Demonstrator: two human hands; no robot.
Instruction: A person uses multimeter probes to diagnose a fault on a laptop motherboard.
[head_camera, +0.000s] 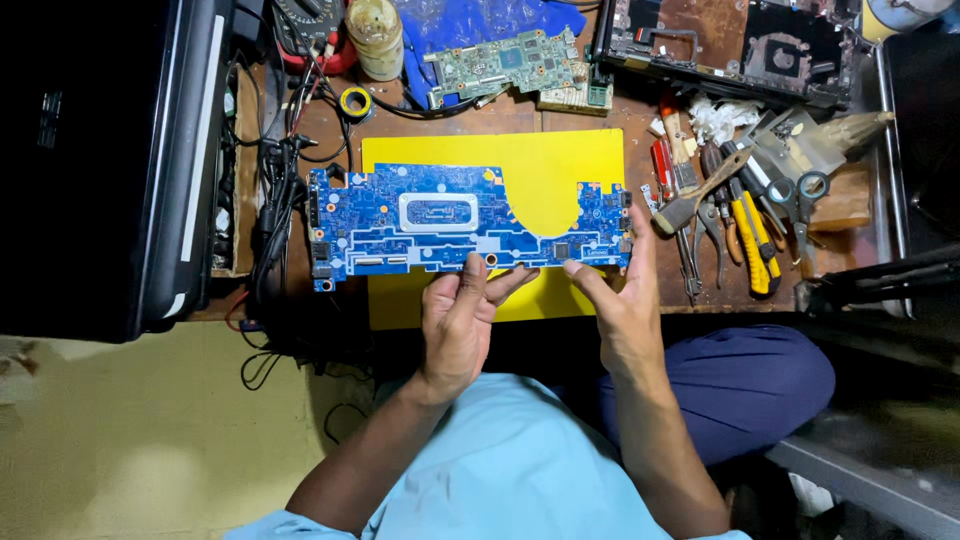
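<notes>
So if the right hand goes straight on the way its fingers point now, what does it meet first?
Probably the right edge of the blue laptop circuit board on the yellow mat: the right hand already seems to touch it there, though depth is unclear.

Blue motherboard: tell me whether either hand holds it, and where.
Neither grips it. The blue motherboard lies on the yellow mat; left hand and right hand touch its near edge, fingers open.

Yellow mat (560, 160) partly under blue board (450, 225)

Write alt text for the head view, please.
Two open hands, left hand and right hand, touch the near edge of a blue circuit board lying on a yellow mat. Hand tools lie to its right.
</notes>
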